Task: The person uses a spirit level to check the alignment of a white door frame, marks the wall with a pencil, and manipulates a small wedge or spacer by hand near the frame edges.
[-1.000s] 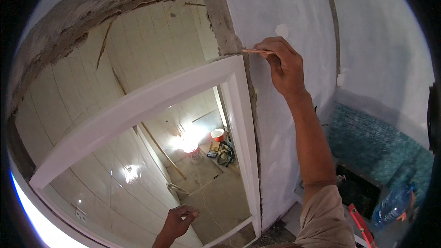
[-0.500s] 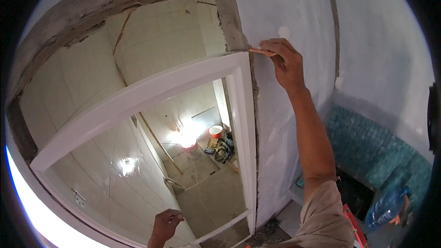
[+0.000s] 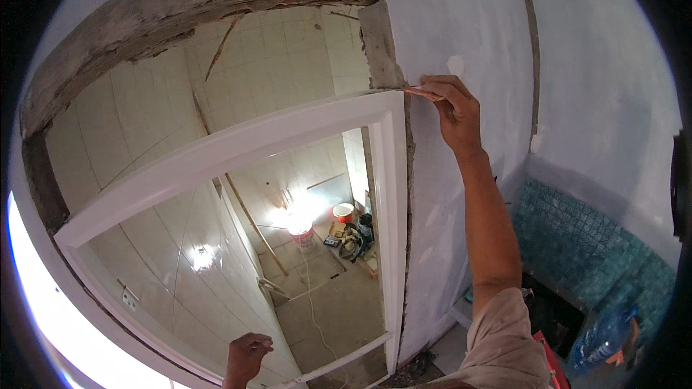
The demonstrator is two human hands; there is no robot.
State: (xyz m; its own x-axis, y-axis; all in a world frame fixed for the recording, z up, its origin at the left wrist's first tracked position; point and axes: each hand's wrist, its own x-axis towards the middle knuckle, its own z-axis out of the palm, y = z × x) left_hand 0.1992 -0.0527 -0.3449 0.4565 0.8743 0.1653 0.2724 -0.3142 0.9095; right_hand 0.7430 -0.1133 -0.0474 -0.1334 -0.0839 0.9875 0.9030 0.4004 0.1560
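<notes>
My right hand [image 3: 459, 114], raised at the upper right, pinches a thin reddish-brown strip of wood [image 3: 424, 93]. The strip's far tip meets the gap between the wall and the top right corner of a white door frame [image 3: 390, 166]; how deep it goes in I cannot see. Low in the picture, my left hand [image 3: 246, 357] hangs in front of the frame's opening. Its fingers are curled together, and whatever they may hold is too small to make out.
Above the frame, rough cement [image 3: 209, 1] edges the wall opening. Through the doorway are a bright lamp by a bucket [image 3: 305, 239], an orange bucket [image 3: 344, 211], tools and a trailing cord. A blue plastic bottle [image 3: 604, 338] stands low right near teal tiles [image 3: 584, 234].
The whole view has shifted slightly, so the frame sits lower and further right. My right hand stays with the strip at the corner. My left hand has moved a little left.
</notes>
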